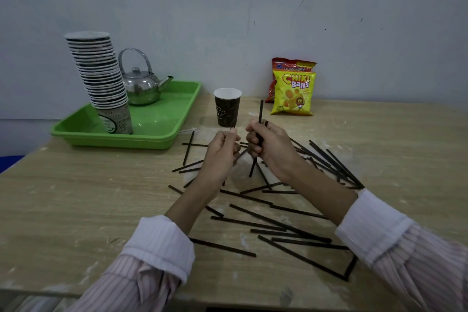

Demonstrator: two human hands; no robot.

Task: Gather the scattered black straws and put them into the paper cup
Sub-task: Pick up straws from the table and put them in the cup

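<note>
A dark paper cup (227, 109) with a white inside stands upright at the back middle of the wooden table (76, 197). Several black straws (278, 223) lie scattered and crossing over the table's middle and right. My right hand (272, 149) is shut on a black straw (260, 111) held nearly upright just right of the cup; the tip of a second straw pokes out beside it. My left hand (222, 149) is raised close beside the right, in front of the cup. Its fingers are closed in a pinch, and no straw shows clearly in it.
A green tray (162, 134) at the back left holds a tall stack of paper cups (101, 76) and a metal kettle (141, 86). Two snack bags (293, 94) lean against the wall behind the straws, right of the cup. The table's front edge runs along the bottom.
</note>
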